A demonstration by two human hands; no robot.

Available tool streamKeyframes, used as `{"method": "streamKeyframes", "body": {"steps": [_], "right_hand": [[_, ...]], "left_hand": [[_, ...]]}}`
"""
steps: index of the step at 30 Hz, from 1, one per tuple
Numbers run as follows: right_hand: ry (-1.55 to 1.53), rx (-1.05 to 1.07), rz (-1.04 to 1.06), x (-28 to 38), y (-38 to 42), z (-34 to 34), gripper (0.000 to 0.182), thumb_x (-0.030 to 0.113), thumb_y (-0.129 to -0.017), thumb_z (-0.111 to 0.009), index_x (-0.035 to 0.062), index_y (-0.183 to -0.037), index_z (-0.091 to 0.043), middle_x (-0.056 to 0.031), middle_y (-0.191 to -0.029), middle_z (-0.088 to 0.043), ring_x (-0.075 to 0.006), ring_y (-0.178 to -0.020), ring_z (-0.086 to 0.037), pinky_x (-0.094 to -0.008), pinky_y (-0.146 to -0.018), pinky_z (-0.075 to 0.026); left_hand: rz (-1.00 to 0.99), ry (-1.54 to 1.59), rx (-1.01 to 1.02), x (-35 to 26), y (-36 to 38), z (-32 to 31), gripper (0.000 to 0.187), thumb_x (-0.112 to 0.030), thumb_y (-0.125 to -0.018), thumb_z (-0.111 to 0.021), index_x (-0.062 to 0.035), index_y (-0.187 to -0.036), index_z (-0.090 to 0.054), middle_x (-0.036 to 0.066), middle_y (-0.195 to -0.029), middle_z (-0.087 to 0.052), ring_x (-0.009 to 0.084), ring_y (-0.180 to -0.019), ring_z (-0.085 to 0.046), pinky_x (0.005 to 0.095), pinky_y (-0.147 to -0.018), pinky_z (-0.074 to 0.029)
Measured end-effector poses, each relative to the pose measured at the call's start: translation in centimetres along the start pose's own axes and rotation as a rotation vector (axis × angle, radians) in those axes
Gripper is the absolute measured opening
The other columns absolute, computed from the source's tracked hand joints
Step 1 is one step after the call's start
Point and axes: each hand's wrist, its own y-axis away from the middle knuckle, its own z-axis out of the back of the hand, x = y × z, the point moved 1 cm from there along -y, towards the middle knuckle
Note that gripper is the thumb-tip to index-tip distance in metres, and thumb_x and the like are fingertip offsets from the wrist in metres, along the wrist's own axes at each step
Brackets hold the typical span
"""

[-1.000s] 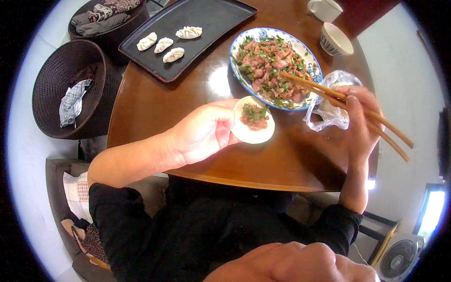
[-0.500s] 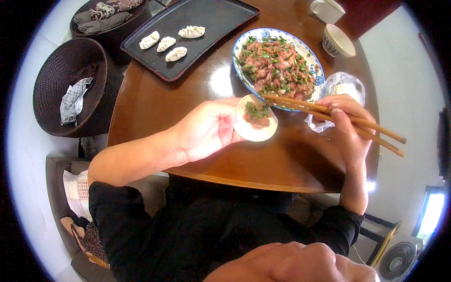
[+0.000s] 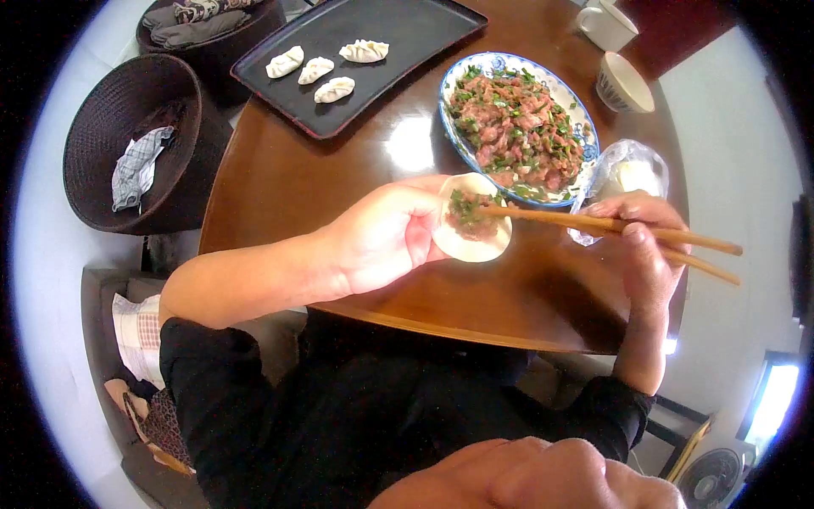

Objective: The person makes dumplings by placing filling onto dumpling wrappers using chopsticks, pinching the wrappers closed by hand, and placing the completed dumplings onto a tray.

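Observation:
My left hand (image 3: pixel 394 229) holds a round dumpling wrapper (image 3: pixel 473 248) by its left edge, above the table. On the wrapper lies a clump of meat and chopped greens (image 3: pixel 468 212). My right hand (image 3: pixel 649 242) is closed round a pair of wooden chopsticks (image 3: pixel 577 220), whose tips touch the filling. Just behind my hands stands a blue-and-white plate (image 3: pixel 447 125) heaped with minced meat and greens (image 3: pixel 519 123). Close to my right hand is a clear plastic bag (image 3: pixel 606 174) with something pale inside.
A black tray (image 3: pixel 275 97) at the back left bears several pleated dumplings (image 3: pixel 365 52). A white cup (image 3: pixel 608 30) and a small bowl (image 3: pixel 623 83) stand at the back right of the brown table (image 3: pixel 280 204). Dark woven chairs (image 3: pixel 93 153) hold cloths at the left.
The chopsticks have shifted from the wrapper's upper right edge onto the filling, their tips closer together. In view, the table and its things sit slightly further right.

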Motion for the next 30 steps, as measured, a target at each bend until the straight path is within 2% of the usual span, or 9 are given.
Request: {"method": "streamKeyframes", "body": {"steps": [3,6,13,21,23,24,25,27,30], "right_hand": [[-0.041,-0.070,-0.041,0.0,-0.4,-0.1,0.018,0.015,-0.091,-0.058,-0.0002,-0.101,-0.060,-0.0197,-0.094,-0.066,-0.0283,-0.086,-0.066,-0.0410,-0.077,-0.055],[-0.193,-0.204,-0.310,-1.2,-0.5,-0.8,0.020,0.016,-0.091,-0.058,0.0010,-0.103,-0.059,-0.0195,-0.099,-0.064,-0.0288,-0.083,-0.066,-0.0379,-0.072,-0.055],[-0.254,-0.247,-0.367,-0.9,-1.0,0.0,0.019,0.018,-0.092,-0.057,0.0012,-0.101,-0.059,-0.0162,-0.093,-0.065,-0.0265,-0.079,-0.067,-0.0334,-0.067,-0.055],[-0.283,-0.280,-0.255,-0.9,-0.8,0.8,0.021,0.017,-0.094,-0.053,-0.0026,-0.100,-0.057,-0.0189,-0.093,-0.063,-0.0263,-0.082,-0.066,-0.0325,-0.067,-0.056],[-0.079,-0.364,-0.027,-0.2,-0.2,1.4,0.019,0.015,-0.093,-0.053,-0.0028,-0.099,-0.057,-0.0198,-0.095,-0.063,-0.0280,-0.082,-0.065,-0.0352,-0.071,-0.055],[-0.054,-0.292,0.120,-0.2,0.1,1.8,0.017,0.012,-0.091,-0.053,-0.0018,-0.099,-0.059,-0.0211,-0.094,-0.064,-0.0288,-0.083,-0.064,-0.0388,-0.074,-0.054],[-0.055,-0.290,0.123,-0.2,0.1,1.7,0.017,0.012,-0.091,-0.053,-0.0018,-0.099,-0.059,-0.0211,-0.094,-0.064,-0.0288,-0.083,-0.064,-0.0388,-0.074,-0.054],[0.225,-0.139,0.327,0.1,0.2,1.1,0.015,0.010,-0.089,-0.054,-0.0005,-0.098,-0.060,-0.0218,-0.091,-0.064,-0.0280,-0.083,-0.063,-0.0409,-0.076,-0.053],[0.330,-0.048,0.255,1.1,0.5,0.1,0.014,0.012,-0.088,-0.056,0.0005,-0.096,-0.060,-0.0211,-0.092,-0.066,-0.0295,-0.087,-0.064,-0.0407,-0.079,-0.052]], "left_hand": [[0.011,0.003,-0.022,-0.1,-0.1,-0.3,0.049,-0.006,-0.086,-0.043,0.0074,-0.133,-0.042,0.018,-0.127,-0.056,0.0251,-0.118,-0.056,0.0377,-0.105,-0.041],[0.010,0.027,0.034,0.1,-0.5,-0.2,0.055,-0.004,-0.078,-0.043,0.0067,-0.133,-0.043,0.019,-0.128,-0.056,0.0256,-0.118,-0.056,0.0379,-0.105,-0.041],[0.050,0.024,-0.020,-0.6,-0.2,-1.2,0.063,-0.003,-0.070,-0.042,0.0060,-0.133,-0.044,0.020,-0.127,-0.056,0.0257,-0.115,-0.056,0.0382,-0.104,-0.041],[0.058,0.032,-0.026,-0.9,0.1,-1.5,0.063,0.000,-0.067,-0.043,0.0047,-0.130,-0.047,0.016,-0.127,-0.056,0.0249,-0.114,-0.057,0.0363,-0.100,-0.044],[0.032,0.040,-0.020,-1.0,-0.1,-1.2,0.063,0.000,-0.067,-0.043,0.0045,-0.130,-0.047,0.016,-0.127,-0.057,0.0250,-0.114,-0.057,0.0361,-0.100,-0.044],[0.010,0.050,-0.014,-1.0,-0.2,-1.1,0.063,0.001,-0.067,-0.043,0.0044,-0.130,-0.047,0.016,-0.126,-0.057,0.0250,-0.114,-0.057,0.0359,-0.099,-0.044],[0.007,0.048,-0.014,-1.0,-0.2,-0.9,0.063,0.001,-0.067,-0.043,0.0044,-0.130,-0.047,0.016,-0.126,-0.057,0.0250,-0.114,-0.057,0.0359,-0.099,-0.044],[0.001,0.049,-0.005,-1.0,-0.3,-0.8,0.062,0.000,-0.068,-0.044,0.0045,-0.130,-0.047,0.016,-0.127,-0.056,0.0252,-0.115,-0.056,0.0363,-0.100,-0.044],[0.002,0.059,-0.039,-1.0,-0.2,-1.1,0.062,-0.002,-0.069,-0.045,0.0053,-0.130,-0.046,0.017,-0.129,-0.055,0.0255,-0.117,-0.056,0.0369,-0.102,-0.043]]}}
